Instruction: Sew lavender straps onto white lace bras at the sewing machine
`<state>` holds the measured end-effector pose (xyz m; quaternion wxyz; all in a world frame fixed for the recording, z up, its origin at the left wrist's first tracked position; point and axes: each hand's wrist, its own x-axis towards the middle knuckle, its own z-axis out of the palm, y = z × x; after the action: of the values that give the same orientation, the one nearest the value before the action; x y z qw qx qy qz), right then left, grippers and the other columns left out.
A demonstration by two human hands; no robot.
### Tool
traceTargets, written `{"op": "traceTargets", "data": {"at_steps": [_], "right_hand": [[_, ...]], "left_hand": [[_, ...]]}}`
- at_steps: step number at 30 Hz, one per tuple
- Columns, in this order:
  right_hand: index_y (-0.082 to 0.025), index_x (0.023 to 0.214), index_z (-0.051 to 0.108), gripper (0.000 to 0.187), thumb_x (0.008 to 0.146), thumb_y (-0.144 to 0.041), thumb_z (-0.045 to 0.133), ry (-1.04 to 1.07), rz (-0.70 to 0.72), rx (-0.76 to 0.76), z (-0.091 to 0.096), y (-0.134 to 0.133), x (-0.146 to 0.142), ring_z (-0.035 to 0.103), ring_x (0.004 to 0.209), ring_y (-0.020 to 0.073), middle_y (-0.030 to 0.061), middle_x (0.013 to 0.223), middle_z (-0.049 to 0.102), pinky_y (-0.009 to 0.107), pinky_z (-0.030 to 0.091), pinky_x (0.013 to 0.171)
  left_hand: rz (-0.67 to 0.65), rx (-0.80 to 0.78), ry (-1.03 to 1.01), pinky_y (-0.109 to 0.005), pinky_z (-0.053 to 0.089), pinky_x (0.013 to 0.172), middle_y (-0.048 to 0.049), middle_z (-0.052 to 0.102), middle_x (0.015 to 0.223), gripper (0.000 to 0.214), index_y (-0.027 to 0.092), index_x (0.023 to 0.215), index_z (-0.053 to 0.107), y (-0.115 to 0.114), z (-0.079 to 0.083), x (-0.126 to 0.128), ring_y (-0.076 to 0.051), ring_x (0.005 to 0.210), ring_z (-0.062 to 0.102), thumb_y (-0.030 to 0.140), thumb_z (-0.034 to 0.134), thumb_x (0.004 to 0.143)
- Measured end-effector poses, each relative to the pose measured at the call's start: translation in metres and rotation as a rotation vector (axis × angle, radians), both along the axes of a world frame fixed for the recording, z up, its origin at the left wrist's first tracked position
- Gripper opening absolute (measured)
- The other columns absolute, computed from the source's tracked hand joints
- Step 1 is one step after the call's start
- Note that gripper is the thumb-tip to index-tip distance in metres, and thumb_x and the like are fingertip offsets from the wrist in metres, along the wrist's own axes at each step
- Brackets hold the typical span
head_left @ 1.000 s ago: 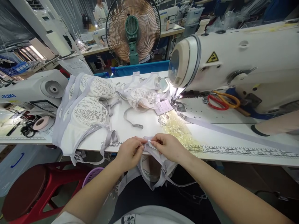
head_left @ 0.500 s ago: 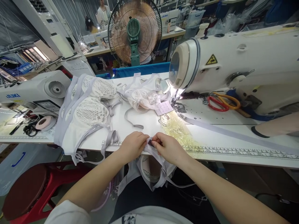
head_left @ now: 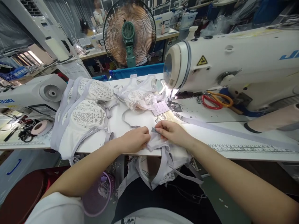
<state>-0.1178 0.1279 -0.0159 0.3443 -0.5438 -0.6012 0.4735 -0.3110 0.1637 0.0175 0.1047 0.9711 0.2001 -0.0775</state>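
My left hand (head_left: 135, 140) and my right hand (head_left: 172, 132) both pinch the grey band end of a white lace bra (head_left: 161, 161) on the white table (head_left: 210, 133). The rest of that bra hangs over the table's front edge toward my lap. The fingertips meet around a small dark piece at the band's end. Just beyond my right hand sits the needle area (head_left: 172, 104) of the white sewing machine (head_left: 229, 65), lit by its lamp. A long grey elastic strip (head_left: 233, 132) runs from the needle toward the right.
A pile of white lace bras (head_left: 81, 115) lies at the left, another bra (head_left: 140, 96) with a paper tag near the needle. Red and orange scissors (head_left: 216, 100) rest on the machine bed. A standing fan (head_left: 129, 34) is behind, a second machine (head_left: 32, 96) at left, a purple basket (head_left: 97, 196) below.
Both hands have moved up from the table's front edge onto the tabletop toward the needle, drawing more of the bra onto the table. My view shifted slightly.
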Motion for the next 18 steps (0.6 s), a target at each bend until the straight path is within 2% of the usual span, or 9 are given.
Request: {"op": "traceTargets", "data": {"at_steps": [3,5,8,10,12,14,18], "right_hand": [[-0.017,0.084,0.055,0.011,0.075,-0.023,0.053,0.119,-0.169,-0.110,0.010,-0.007,-0.004,0.056,0.058,0.0114,-0.0018,0.063,0.056,0.023,0.044,0.052],[-0.018,0.089,0.055,0.016,0.073,-0.022,0.056,0.311,-0.265,-0.133,0.013,-0.024,-0.016,0.058,0.066,0.0121,0.0004,0.074,0.059,0.023,0.048,0.055],[-0.020,0.091,0.056,0.019,0.076,-0.032,0.058,0.641,-0.280,-0.128,0.007,-0.052,-0.040,0.060,0.072,0.0121,0.0001,0.077,0.060,0.028,0.052,0.070],[-0.020,0.086,0.057,0.022,0.075,-0.039,0.059,0.727,-0.263,-0.143,-0.003,-0.063,-0.049,0.060,0.075,0.0125,0.0000,0.077,0.059,0.032,0.051,0.080],[-0.019,0.081,0.056,0.023,0.076,-0.041,0.059,0.686,-0.238,-0.156,-0.012,-0.065,-0.051,0.059,0.080,0.0139,0.0007,0.079,0.058,0.034,0.050,0.083],[-0.019,0.077,0.054,0.022,0.078,-0.041,0.056,0.543,-0.186,-0.164,-0.014,-0.062,-0.045,0.058,0.082,0.0153,0.0021,0.084,0.058,0.034,0.051,0.079],[-0.019,0.068,0.048,0.017,0.080,-0.030,0.045,0.059,-0.115,-0.106,-0.002,-0.054,-0.031,0.056,0.076,0.0167,0.0041,0.084,0.058,0.031,0.049,0.066]], "left_hand": [[0.052,0.003,-0.042,-0.029,0.044,0.070,-0.0076,0.052,0.096,0.002,0.016,0.078,0.054,-0.004,-0.004,0.002,-0.019,0.083,0.053,0.014,0.053,0.076],[0.084,-0.002,-0.077,-0.028,0.043,0.067,-0.0069,0.052,0.092,0.004,0.016,0.078,0.053,-0.007,-0.008,0.001,-0.018,0.081,0.052,0.013,0.052,0.077],[0.131,-0.052,-0.142,-0.026,0.043,0.061,-0.0054,0.050,0.084,0.004,0.016,0.079,0.052,-0.010,-0.015,-0.001,-0.017,0.075,0.050,0.013,0.049,0.078],[0.147,-0.108,-0.185,-0.025,0.043,0.060,-0.0043,0.049,0.081,0.005,0.016,0.080,0.051,-0.011,-0.018,-0.003,-0.016,0.073,0.049,0.013,0.049,0.078],[0.155,-0.156,-0.220,-0.024,0.043,0.061,-0.0041,0.049,0.083,0.007,0.017,0.081,0.051,-0.012,-0.018,-0.005,-0.015,0.073,0.049,0.011,0.049,0.077],[0.148,-0.170,-0.246,-0.024,0.044,0.063,-0.0047,0.050,0.086,0.011,0.017,0.082,0.051,-0.012,-0.018,-0.006,-0.015,0.076,0.049,0.008,0.048,0.076],[0.101,-0.155,-0.323,-0.026,0.045,0.069,-0.0068,0.052,0.092,0.010,0.016,0.081,0.051,-0.014,-0.020,-0.008,-0.016,0.080,0.051,0.010,0.043,0.080]]}}
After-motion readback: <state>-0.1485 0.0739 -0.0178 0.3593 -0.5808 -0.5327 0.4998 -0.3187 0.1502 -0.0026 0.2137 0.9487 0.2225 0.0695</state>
